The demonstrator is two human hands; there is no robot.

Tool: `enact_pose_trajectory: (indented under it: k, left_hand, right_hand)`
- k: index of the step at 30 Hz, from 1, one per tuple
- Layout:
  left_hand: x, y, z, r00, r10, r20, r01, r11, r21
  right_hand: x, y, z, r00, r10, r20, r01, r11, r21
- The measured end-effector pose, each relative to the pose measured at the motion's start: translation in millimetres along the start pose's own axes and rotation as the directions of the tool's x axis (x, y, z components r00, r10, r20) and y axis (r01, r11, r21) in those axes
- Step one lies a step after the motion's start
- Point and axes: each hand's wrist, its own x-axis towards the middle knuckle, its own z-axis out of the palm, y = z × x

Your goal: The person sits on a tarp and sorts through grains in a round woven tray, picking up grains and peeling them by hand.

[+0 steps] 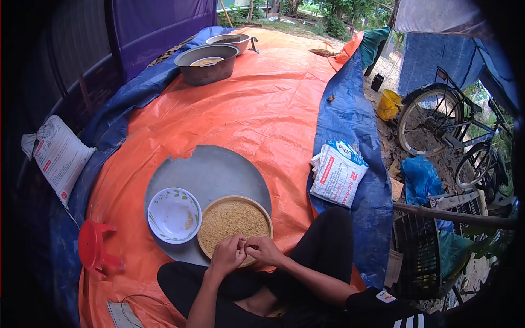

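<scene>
A round shallow tray of yellowish grains (232, 218) lies on a grey round board (219, 164) with a broken edge. Over the tray's near part, my left hand (228, 252) and my right hand (263, 250) meet with fingers pinched together. Whatever sits between the fingertips is too small to make out. Left of the tray, a white bowl with a green leaf pattern (174, 215) holds a few grains at its bottom.
Orange tarp (262, 104) covers the ground, with blue tarp (350, 120) at the sides. Around are a red stool (94, 246), folded sacks (338, 177), a full sack (60, 156), large basins (205, 68), a yellow bucket (388, 105) and a bicycle (462, 123).
</scene>
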Motion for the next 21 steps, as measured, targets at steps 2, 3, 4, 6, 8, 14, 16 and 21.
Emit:
enact_pose_trajectory:
  k: [2, 3, 4, 6, 8, 14, 16, 21]
  left_hand:
    - [-1.0, 0.0, 0.7, 1.000, -0.017, 0.013, 0.018, 1.000, -0.021]
    - [-1.8, -0.7, 1.6, 0.999, -0.026, 0.018, 0.027, 0.999, -0.029]
    - [-2.6, -1.6, 2.4, 0.999, -0.035, 0.023, 0.036, 0.999, -0.037]
    - [-3.9, -4.7, 4.3, 0.999, -0.040, 0.029, 0.042, 0.998, -0.045]
    - [-4.8, -5.9, 4.8, 0.998, -0.045, 0.038, 0.047, 0.997, -0.058]
    - [-5.6, -5.1, 4.9, 0.995, -0.070, 0.073, 0.075, 0.995, -0.066]
    - [-5.6, -4.5, 4.4, 0.994, -0.072, 0.084, 0.077, 0.996, -0.049]
    - [-2.8, -5.0, 3.9, 0.999, -0.023, 0.029, 0.024, 0.999, -0.041]
  right_hand:
    - [-0.7, -1.1, -0.3, 0.999, 0.048, 0.011, -0.048, 0.999, 0.017]
    - [-1.1, -1.4, -0.1, 0.999, 0.049, 0.009, -0.050, 0.998, 0.024]
    - [-1.4, -1.7, 0.1, 0.999, 0.051, 0.007, -0.051, 0.998, 0.030]
    - [-1.2, -2.9, -0.8, 0.998, 0.058, 0.017, -0.059, 0.998, 0.008]
    - [-1.5, -3.1, -0.7, 0.998, 0.062, 0.018, -0.062, 0.998, 0.000]
    - [-2.5, -1.8, -0.5, 0.998, 0.068, 0.015, -0.068, 0.998, 0.002]
    - [-2.6, -0.4, 0.4, 0.998, 0.068, 0.012, -0.068, 0.998, 0.008]
    - [-2.3, -1.4, -0.2, 0.997, 0.075, -0.012, -0.075, 0.997, 0.032]
